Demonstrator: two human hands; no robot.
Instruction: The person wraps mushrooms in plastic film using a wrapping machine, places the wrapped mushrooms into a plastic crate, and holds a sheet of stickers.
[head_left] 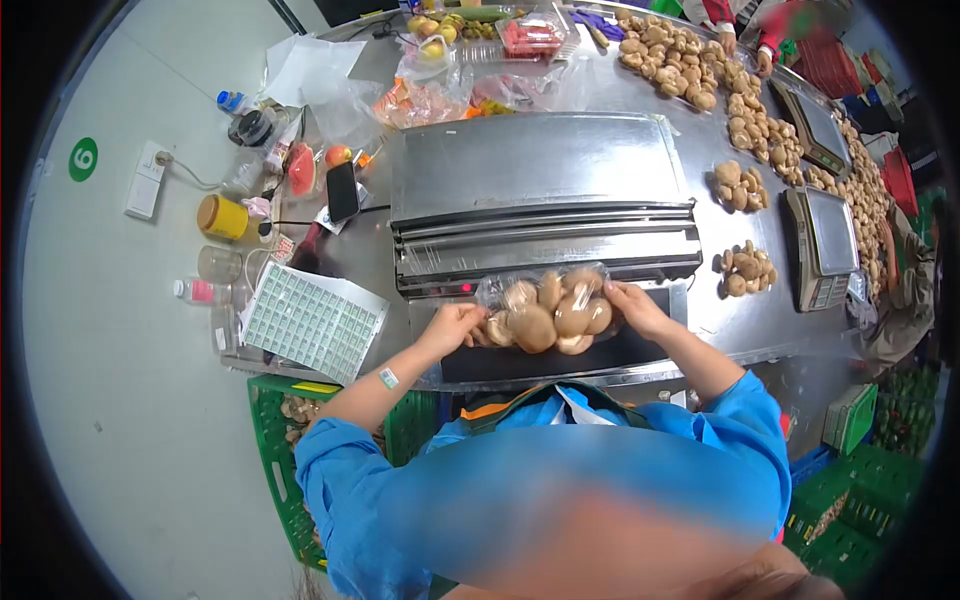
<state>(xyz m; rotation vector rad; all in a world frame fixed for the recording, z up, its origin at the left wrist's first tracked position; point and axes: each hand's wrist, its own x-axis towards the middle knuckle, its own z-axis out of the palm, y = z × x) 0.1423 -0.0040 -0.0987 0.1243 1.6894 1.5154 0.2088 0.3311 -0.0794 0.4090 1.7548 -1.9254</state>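
A plastic-wrapped pack of mushrooms (535, 328) lies between my two hands, over the dark plate (460, 368) at the front of the wrapping machine (530, 165). My left hand (456, 328) pinches the pack's left edge. On the opposite side, the fingers of my right hand (640, 308) grip its right edge. Clear film stretches over the brown caps and shines in places. The pack's far edge is close to the machine's metal bar (545, 262), and a small red light glows left of it. A sticker (389, 378) is on my left forearm.
Two mushroom piles (741, 187) (748, 270) sit to the right, beside weighing scales (825, 245). More loose mushrooms (670, 60) spread behind, near a co-worker's hands (765, 62). A label sheet (315, 322), phone (342, 192) and jars (222, 217) stand left. A green crate (270, 440) is below.
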